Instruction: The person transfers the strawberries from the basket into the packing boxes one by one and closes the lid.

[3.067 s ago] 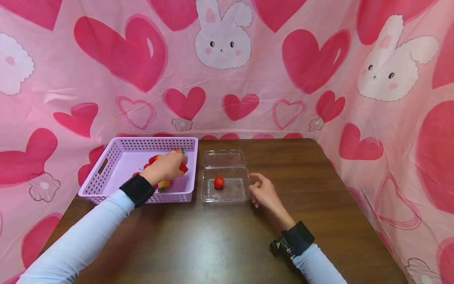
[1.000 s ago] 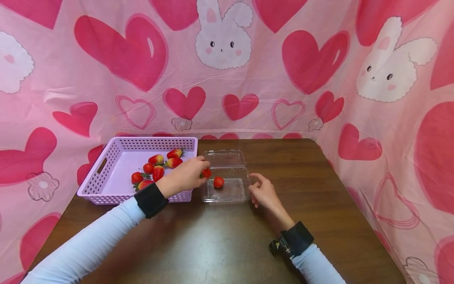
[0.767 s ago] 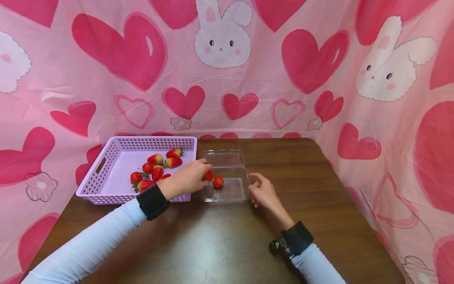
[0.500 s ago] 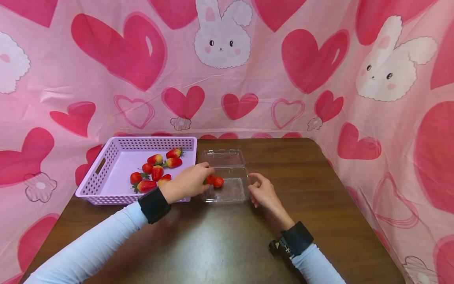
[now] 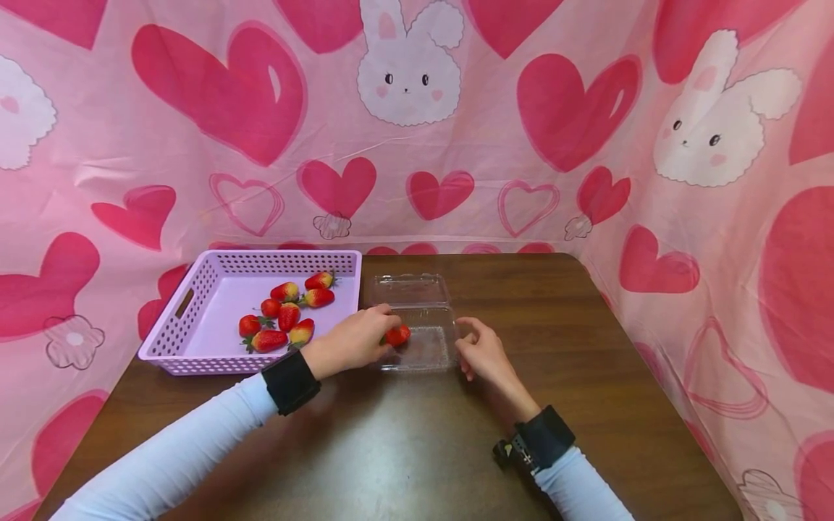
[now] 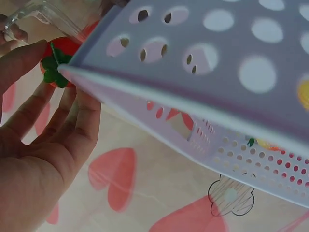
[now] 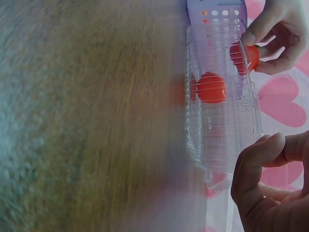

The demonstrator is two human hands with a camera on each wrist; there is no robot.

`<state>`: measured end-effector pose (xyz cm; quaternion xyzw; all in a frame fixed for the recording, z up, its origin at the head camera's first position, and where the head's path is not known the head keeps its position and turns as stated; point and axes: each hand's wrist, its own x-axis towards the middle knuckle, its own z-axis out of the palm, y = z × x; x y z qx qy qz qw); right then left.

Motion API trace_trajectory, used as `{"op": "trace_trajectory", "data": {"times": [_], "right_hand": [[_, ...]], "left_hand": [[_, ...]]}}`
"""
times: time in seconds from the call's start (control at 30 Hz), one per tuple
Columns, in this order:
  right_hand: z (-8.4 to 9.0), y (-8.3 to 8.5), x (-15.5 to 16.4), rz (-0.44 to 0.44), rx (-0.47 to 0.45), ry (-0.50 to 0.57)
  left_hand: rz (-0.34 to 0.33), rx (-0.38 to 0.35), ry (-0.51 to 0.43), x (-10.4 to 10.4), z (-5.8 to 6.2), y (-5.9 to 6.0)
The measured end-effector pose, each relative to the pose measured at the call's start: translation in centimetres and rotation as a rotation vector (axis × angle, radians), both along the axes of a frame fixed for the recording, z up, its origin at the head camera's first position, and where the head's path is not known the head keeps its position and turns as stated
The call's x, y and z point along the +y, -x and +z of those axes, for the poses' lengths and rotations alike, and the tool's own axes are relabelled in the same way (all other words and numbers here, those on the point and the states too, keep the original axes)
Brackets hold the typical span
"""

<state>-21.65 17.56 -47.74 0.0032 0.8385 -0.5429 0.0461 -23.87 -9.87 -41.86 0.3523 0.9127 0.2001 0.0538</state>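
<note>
My left hand (image 5: 358,340) pinches a red strawberry (image 6: 70,47) with green leaves between thumb and fingers. It is over the left side of an open clear plastic clamshell container (image 5: 430,354). A second strawberry (image 7: 212,88) lies inside the container. In the head view the two berries are close together, and my left fingers partly hide the held one. My right hand (image 5: 482,349), thumb and index finger bent, holds the container's right edge. The container's lid (image 5: 410,289) is folded back, away from me.
A lilac perforated basket (image 5: 244,364) stands left of the container, holding several red and yellowish strawberries (image 5: 269,341). Both rest on a dark wooden table (image 5: 417,441). A pink cloth (image 5: 482,145) with hearts and rabbits hangs behind and at the sides.
My left hand has carried the strawberry from the basket rightward over its wall, then further into the container beside the first berry. My right hand has stayed at the container's edge.
</note>
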Motion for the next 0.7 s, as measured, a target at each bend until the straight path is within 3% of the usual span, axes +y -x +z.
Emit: {"op": "trace_trajectory", "data": {"times": [0.2, 0.7], "right_hand": [[0.0, 0.0, 0.0, 0.006, 0.000, 0.003], [0.1, 0.0, 0.1, 0.013, 0.002, -0.004]], "left_hand": [[-0.021, -0.025, -0.012, 0.4, -0.3, -0.1], [-0.080, 0.025, 0.032, 0.9, -1.7, 0.2]]}}
